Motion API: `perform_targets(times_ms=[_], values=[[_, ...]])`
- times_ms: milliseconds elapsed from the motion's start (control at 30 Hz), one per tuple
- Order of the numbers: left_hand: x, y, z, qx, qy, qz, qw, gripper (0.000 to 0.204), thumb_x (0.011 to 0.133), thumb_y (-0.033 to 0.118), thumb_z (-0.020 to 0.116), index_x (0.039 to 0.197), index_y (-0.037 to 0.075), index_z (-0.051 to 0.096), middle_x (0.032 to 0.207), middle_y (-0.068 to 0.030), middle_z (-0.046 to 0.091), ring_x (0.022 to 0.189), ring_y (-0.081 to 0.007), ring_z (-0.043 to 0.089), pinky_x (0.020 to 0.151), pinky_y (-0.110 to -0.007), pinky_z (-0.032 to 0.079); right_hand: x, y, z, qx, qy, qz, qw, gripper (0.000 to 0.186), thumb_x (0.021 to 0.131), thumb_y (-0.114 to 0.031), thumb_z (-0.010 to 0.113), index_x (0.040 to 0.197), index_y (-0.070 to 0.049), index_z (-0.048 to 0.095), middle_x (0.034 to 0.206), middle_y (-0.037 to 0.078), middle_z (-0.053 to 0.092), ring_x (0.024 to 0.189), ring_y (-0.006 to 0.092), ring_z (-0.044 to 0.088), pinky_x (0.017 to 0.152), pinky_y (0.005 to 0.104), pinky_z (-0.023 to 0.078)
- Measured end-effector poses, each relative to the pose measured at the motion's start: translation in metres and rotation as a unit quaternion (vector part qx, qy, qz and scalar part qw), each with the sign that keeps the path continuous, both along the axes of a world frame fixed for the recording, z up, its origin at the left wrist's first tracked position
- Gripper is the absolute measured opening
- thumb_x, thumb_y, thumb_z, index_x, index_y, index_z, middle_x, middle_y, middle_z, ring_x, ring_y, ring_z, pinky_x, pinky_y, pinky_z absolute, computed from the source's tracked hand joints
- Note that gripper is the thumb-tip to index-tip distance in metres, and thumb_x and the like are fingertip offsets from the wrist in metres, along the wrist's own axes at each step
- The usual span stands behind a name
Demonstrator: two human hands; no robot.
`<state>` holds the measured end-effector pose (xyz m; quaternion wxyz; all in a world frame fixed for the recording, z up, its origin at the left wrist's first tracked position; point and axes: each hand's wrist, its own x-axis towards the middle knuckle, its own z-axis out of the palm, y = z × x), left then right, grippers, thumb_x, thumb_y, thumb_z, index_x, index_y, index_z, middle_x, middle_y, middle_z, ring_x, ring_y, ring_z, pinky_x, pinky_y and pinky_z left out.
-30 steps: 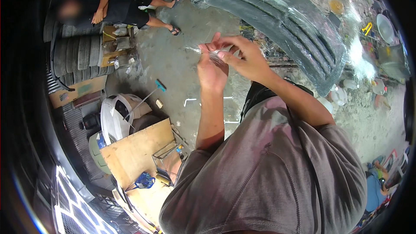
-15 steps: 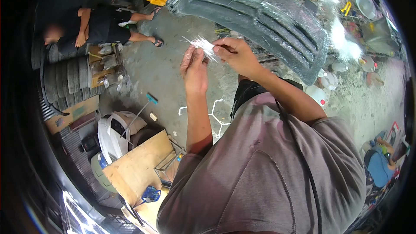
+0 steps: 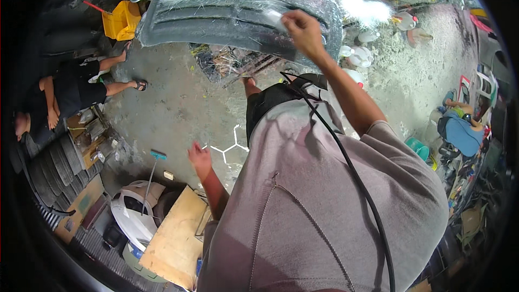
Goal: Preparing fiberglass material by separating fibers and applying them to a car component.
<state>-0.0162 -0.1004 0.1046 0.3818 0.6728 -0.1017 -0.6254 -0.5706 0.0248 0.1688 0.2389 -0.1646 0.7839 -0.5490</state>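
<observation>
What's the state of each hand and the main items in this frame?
right hand: pressing a pale sheet piece onto the bumper panel
left hand: empty, fingers open, hanging at the side
bumper panel: dark grey, propped up off the floor, streaked with whitish patches
yellow bin: upright on the floor
plywood board: lying flat
stacked tyres: piled on their sides
</observation>
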Motion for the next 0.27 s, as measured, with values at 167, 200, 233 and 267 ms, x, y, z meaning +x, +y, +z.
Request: perform_targets(times_ms=[167, 200, 233, 267], values=[[0.174, 0.096, -0.053, 0.147, 0.031, -0.166, 0.975, 0.035, 0.093, 0.042, 0.044, 0.079, 0.015, 0.062, 0.064, -0.0002, 0.061, 0.051, -0.0184, 0.051, 0.048, -0.042, 0.037, -0.034, -0.002, -0.018, 0.042, 0.147, -0.032, 0.988, 0.020, 0.090, -0.022, 0.070, 0.103, -0.007, 0.073, 0.089, 0.012, 0.073, 0.080, 0.0227, 0.069, 0.074, 0.0329, 0.054], [0.187, 0.111, -0.064, 0.207, -0.056, -0.084, 0.973, 0.037, 0.093, 0.042, 0.043, 0.077, 0.015, 0.062, 0.058, -0.0013, 0.059, 0.047, -0.0210, 0.049, 0.048, -0.043, 0.038, -0.034, -0.007, -0.023, 0.050, 0.174, -0.035, 0.983, 0.020, 0.089, -0.023, 0.071, 0.102, -0.008, 0.073, 0.090, 0.012, 0.073, 0.081, 0.0240, 0.070, 0.074, 0.0336, 0.054], [0.196, 0.126, -0.073, 0.256, -0.141, 0.007, 0.956, 0.039, 0.093, 0.043, 0.043, 0.075, 0.014, 0.062, 0.053, -0.0025, 0.057, 0.042, -0.0236, 0.046, 0.047, -0.045, 0.038, -0.033, -0.011, -0.029, 0.069, 0.193, -0.047, 0.977, 0.019, 0.089, -0.024, 0.072, 0.103, -0.010, 0.074, 0.096, 0.012, 0.073, 0.084, 0.0235, 0.070, 0.076, 0.0349, 0.054], [0.203, 0.141, -0.082, 0.230, -0.134, 0.077, 0.961, 0.042, 0.092, 0.045, 0.044, 0.076, 0.011, 0.063, 0.057, -0.0064, 0.059, 0.044, -0.0262, 0.048, 0.044, -0.047, 0.037, -0.030, -0.014, -0.035, 0.090, 0.208, -0.055, 0.972, 0.019, 0.089, -0.025, 0.072, 0.103, -0.011, 0.074, 0.102, 0.012, 0.073, 0.086, 0.0230, 0.071, 0.078, 0.0363, 0.055]])
